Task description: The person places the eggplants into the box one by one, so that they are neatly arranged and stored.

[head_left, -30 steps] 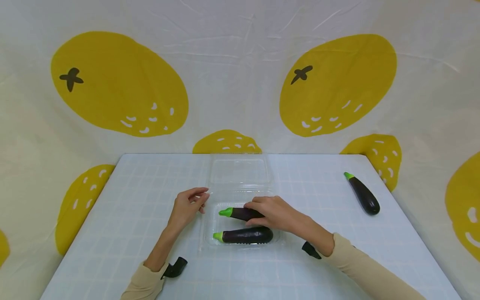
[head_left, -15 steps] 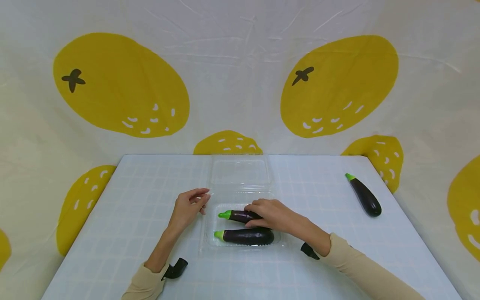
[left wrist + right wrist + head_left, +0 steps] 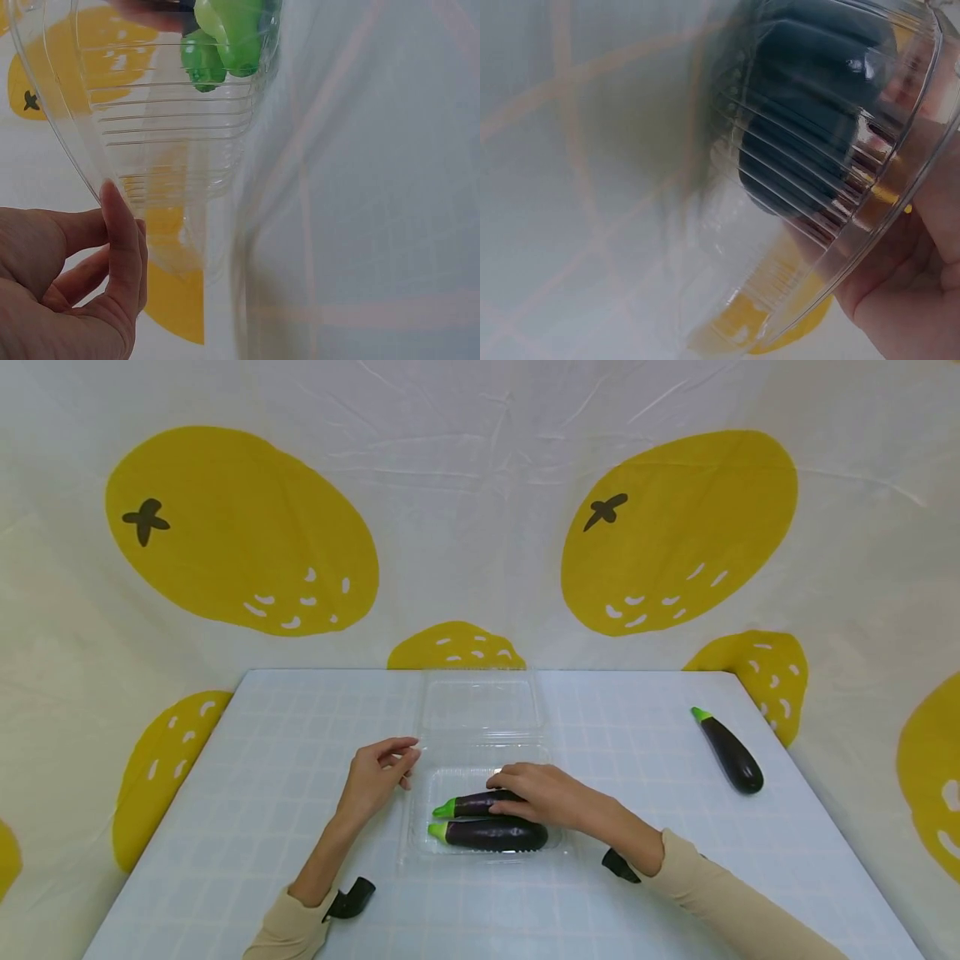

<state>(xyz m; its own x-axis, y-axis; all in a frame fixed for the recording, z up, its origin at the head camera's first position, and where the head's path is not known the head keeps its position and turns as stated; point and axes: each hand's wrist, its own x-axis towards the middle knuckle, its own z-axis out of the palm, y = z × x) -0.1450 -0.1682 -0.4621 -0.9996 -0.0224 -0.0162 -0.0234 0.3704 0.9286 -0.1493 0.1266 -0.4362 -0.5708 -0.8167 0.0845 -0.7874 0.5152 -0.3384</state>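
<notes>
A hinged clear plastic container (image 3: 415, 843) lies with its lid (image 3: 480, 703) folded back, away from me. Two dark eggplants with green stem ends lie side by side in its base. My right hand (image 3: 543, 793) grips the farther eggplant (image 3: 472, 804) by its right half, which the fingers partly cover. The nearer eggplant (image 3: 495, 834) lies along the front wall, right beside it. At the container's left edge, my left hand (image 3: 372, 781) pinches the rim between thumb and fingers. Through the clear wall, the left wrist view shows both green ends (image 3: 232, 34) together.
Another eggplant (image 3: 727, 752) lies on the right side of the table (image 3: 300, 710), apart from the container. A pale cloth with large yellow fruit prints (image 3: 240, 527) hangs behind the table. Black wrist mounts (image 3: 352, 897) show at both sleeves.
My right hand has drawn the farther eggplant toward me, from a gap away to lying against the nearer one. The left hand has stayed at the container's rim.
</notes>
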